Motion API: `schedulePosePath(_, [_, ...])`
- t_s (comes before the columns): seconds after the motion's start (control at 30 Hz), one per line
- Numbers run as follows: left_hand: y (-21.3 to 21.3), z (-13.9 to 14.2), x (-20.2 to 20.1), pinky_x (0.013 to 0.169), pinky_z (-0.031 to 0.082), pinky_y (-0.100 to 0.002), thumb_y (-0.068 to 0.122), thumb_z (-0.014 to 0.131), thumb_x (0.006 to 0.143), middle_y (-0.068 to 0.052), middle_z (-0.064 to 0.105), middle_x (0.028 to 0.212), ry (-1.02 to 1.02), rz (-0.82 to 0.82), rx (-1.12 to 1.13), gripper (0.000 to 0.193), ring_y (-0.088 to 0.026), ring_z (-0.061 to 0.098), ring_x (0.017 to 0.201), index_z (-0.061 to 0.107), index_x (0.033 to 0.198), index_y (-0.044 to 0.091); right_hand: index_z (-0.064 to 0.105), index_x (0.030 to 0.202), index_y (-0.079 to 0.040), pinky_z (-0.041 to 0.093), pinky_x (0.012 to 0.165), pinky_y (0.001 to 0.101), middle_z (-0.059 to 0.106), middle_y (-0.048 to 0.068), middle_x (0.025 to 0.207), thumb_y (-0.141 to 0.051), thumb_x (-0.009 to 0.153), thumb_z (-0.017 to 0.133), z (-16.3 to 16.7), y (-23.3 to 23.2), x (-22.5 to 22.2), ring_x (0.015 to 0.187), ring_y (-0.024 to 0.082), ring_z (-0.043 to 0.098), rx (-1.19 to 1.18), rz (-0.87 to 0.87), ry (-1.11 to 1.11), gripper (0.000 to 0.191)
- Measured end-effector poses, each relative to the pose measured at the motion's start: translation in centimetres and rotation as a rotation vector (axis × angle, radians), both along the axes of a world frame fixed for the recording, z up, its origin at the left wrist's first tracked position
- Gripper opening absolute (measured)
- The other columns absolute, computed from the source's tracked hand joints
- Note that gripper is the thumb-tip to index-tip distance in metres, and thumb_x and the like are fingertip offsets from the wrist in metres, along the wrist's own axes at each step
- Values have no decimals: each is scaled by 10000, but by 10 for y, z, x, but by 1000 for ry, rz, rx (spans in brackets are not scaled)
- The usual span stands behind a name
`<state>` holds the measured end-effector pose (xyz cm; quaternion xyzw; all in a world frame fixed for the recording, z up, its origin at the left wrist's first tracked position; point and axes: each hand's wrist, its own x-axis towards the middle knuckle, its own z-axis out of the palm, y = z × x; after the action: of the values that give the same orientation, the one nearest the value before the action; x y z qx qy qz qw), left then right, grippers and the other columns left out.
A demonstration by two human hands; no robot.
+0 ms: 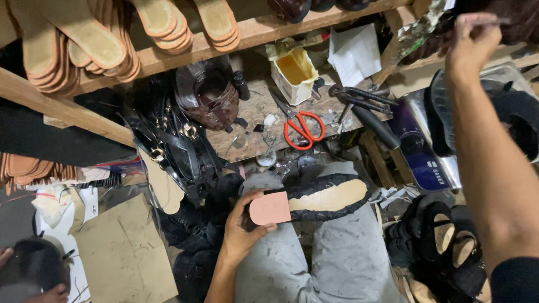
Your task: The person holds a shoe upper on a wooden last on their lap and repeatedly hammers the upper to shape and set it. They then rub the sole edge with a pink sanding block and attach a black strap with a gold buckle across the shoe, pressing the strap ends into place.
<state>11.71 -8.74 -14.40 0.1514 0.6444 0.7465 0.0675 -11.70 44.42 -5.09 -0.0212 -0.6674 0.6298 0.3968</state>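
On my lap, my left hand [238,233] pinches a pink heel pad [270,208] lying on a shoe sole [323,197].
Thumb and fingers are clamped on the pad's rounded end, the sole stretching away rightward across my grey trousers [337,258]. My right hand [470,42] is raised far off at the shelf [168,59], fingers closed on a thin brush [494,22]. Red scissors [303,130] lie on the bench beyond.

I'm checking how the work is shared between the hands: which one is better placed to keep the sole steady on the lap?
Left. The left hand already grips the sole at its pink heel end on the lap. The right hand is raised far off by the shelf, pinching a thin tool.
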Motion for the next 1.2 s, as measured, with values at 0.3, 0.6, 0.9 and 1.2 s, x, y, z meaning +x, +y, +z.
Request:
schedulePosePath(0.3, [1,-7,-12,1163,415,-369,66,899,739,-123,554,1442,3,23,-97,772,-236,536,1369,516,1408,26,517,1257,-54,560,1002,337,613,56,1143,-65,979,693,14,-132,108,1087,159,626,134,228,-177,328])
schedulePosePath(0.6, [4,-4,2,1179,411,-370,233,936,710,-106,561,1460,-67,24,-47,905,-217,527,1377,498,1476,34,751,1136,-75,493,984,412,680,145,1306,-241,751,851,48,-285,218,1168,321,629,872,792,-261,431])
schedulePosePath(0.9, [-11,-5,10,1160,439,-344,95,930,713,-110,560,1450,-84,71,-8,869,-195,550,1336,505,1466,13,695,1164,-9,550,994,398,713,181,1233,-198,747,860,24,-235,164,1136,306,717,761,532,-356,487])
schedulePosePath(1.2, [-11,5,8,1153,469,-352,108,906,768,-96,576,1447,-113,18,95,820,-183,556,1343,490,1466,1,627,1368,37,540,1084,308,680,162,1309,-15,1032,751,17,-210,177,1203,204,677,485,358,-299,362])
